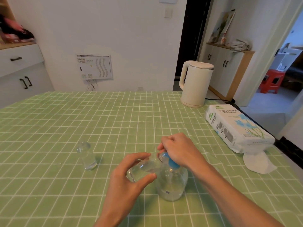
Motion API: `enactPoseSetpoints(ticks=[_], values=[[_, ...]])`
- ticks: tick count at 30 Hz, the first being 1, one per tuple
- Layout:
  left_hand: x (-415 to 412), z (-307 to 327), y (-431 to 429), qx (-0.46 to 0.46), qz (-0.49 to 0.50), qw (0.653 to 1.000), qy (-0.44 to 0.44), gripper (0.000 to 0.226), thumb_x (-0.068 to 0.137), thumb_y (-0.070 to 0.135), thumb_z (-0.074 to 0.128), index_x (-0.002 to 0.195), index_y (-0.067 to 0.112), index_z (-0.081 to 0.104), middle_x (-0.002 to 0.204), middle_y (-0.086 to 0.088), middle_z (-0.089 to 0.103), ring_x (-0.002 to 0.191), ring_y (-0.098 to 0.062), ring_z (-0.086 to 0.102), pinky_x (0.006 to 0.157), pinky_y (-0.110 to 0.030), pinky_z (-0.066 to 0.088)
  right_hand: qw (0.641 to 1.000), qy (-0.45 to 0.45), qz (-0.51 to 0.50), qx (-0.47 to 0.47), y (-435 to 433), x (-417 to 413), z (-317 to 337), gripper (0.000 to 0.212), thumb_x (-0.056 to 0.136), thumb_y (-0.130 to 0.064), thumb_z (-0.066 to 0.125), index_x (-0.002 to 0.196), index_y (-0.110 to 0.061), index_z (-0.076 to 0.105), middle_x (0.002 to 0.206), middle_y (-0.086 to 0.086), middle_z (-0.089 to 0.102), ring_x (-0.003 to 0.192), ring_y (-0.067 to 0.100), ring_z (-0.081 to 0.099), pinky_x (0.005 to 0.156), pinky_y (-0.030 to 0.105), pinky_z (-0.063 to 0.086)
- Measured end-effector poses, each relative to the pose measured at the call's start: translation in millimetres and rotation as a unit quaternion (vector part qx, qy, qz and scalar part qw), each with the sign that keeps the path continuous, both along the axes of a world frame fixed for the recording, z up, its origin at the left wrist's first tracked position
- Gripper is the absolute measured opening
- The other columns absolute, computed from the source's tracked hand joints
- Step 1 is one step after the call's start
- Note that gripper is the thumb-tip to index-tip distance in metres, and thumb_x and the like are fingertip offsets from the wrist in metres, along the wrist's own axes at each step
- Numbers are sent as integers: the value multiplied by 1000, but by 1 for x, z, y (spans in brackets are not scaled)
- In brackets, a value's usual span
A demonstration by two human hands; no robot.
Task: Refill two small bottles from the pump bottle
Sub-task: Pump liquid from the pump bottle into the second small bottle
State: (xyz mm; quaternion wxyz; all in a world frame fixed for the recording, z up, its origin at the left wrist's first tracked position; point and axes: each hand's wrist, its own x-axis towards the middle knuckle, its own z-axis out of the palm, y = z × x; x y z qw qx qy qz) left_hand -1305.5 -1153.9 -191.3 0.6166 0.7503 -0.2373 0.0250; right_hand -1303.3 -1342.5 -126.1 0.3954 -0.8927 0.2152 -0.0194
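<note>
Two small clear bottles show. The standing bottle is upright on the green-checked bench, a little clear liquid in its base. The left grip grasps the tilted bottle, whose mouth is at the blue pump head. The right grip curls over that head, atop the clear pump bottle.

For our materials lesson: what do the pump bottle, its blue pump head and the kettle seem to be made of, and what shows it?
Pump bottle: clear, glossy, probably plastic; liquid shows through the wall. Pump head: opaque blue, smooth, likely plastic. Kettle: cream, matt shell, plastic or coated metal, cannot tell which; shiny metallic rim under the lid.
</note>
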Motion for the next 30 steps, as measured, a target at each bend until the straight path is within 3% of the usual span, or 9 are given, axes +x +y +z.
enactPoseSetpoints(ticks=[2,6,9,12,15,18,24,27,30], values=[[0,1,1,-3,0,1000,-2,53,72,7,94,112,37,75,112,16,78,109,-4,72,90,-3,46,1000,-7,0,-2,0,-1,2,41,98,-35,51,83,-14,83,72,-18,77,82,14,76,90,41,61],[0,4,2,-9,-1,1000,-2,53,72,7,94,112,37,75,112,14,79,110,-7,72,92,-7,47,1000,-16,18,-19,-1,-1,8,43,95,-37,51,95,-6,79,93,7,82,97,32,76,95,50,60],[0,6,2,-13,-6,1000,-2,54,72,5,94,112,37,75,112,13,79,110,-9,73,92,-7,47,999,-16,23,-24,-2,0,10,43,95,-37,52,99,-4,78,99,12,81,103,36,74,97,53,59],[1,5,2,-8,-7,1000,-5,54,72,7,94,113,36,75,113,14,79,111,-9,72,92,-7,47,1000,-20,15,-11,-3,0,8,41,96,-35,52,95,-4,79,92,8,82,98,33,75,95,50,60],[1,3,2,-8,-6,1000,-9,54,72,8,94,114,35,75,114,13,79,111,-9,72,92,-7,48,1000,-17,2,5,-3,1,4,41,98,-34,52,85,-11,83,80,-11,80,86,16,76,93,43,60],[2,0,1,-4,-1,1000,-14,54,71,6,94,112,34,76,112,13,79,110,-8,72,91,-6,47,1000,-4,4,9,-2,2,-1,41,99,-34,50,81,-16,83,80,-17,78,85,8,73,94,42,59],[1,-4,-1,-2,0,1000,-9,54,71,6,94,112,36,76,112,13,79,109,-6,73,92,-7,49,1000,1,9,9,0,0,-2,42,99,-35,50,78,-18,82,76,-17,78,83,8,74,95,42,59],[2,-2,1,-7,-7,1000,-6,56,72,5,94,111,40,75,112,12,79,109,-7,73,91,-6,48,1000,-5,8,-2,0,-1,0,43,99,-35,50,84,-10,82,74,-14,78,83,15,76,92,43,60],[2,3,2,-20,-5,1000,-10,51,70,19,95,111,41,74,113,14,79,110,-7,72,92,-6,48,1000,-12,9,-9,-1,-1,6,42,97,-37,51,89,-8,81,83,-2,82,91,26,77,91,47,61]])
